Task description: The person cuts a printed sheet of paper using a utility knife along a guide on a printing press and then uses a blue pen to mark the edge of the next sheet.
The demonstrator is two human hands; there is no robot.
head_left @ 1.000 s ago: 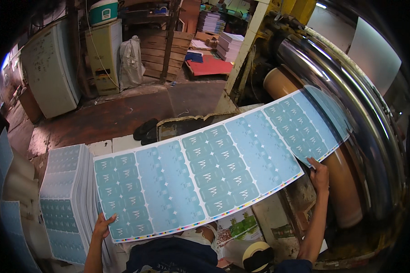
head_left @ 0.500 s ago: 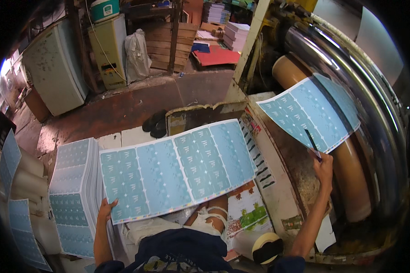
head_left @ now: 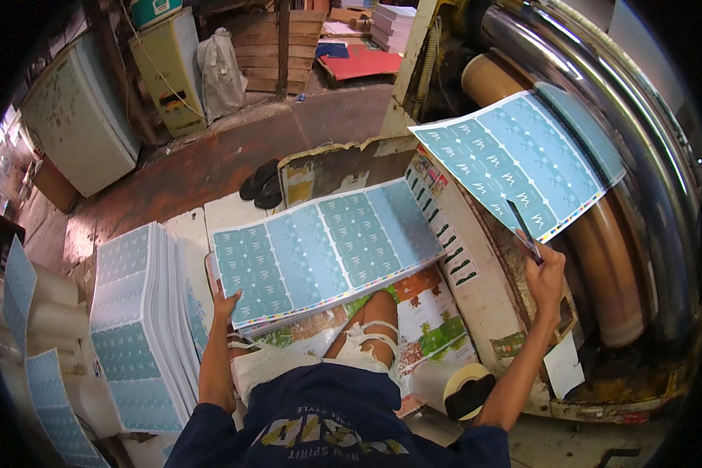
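Observation:
Across my lap lies a wide printed sheet [head_left: 320, 246], patterned in teal and light blue bands. My left hand [head_left: 225, 306] pinches its near left corner, thumb on top; other sheet edges show just beneath it. My right hand [head_left: 546, 277] grips a slim dark blade-like tool [head_left: 525, 222], pointing up and away. The tool's tip lies against a second printed sheet [head_left: 515, 160], whose near edge hangs free while its far part curves against the rollers. Whether that tool is a knife or a thin stick I cannot tell.
Large chrome rollers [head_left: 600, 93] and a brown roller [head_left: 608, 300] fill the right side. A tall stack of printed sheets [head_left: 121, 343] stands at the left. A roll [head_left: 452, 388] sits by my right thigh. Dark sandals [head_left: 264, 186] lie beyond the worn machine frame [head_left: 343, 168].
The wide sheet has come down flatter and to the right, with my left hand at its corner. More of the second sheet now extends from the rollers. My view has also shifted.

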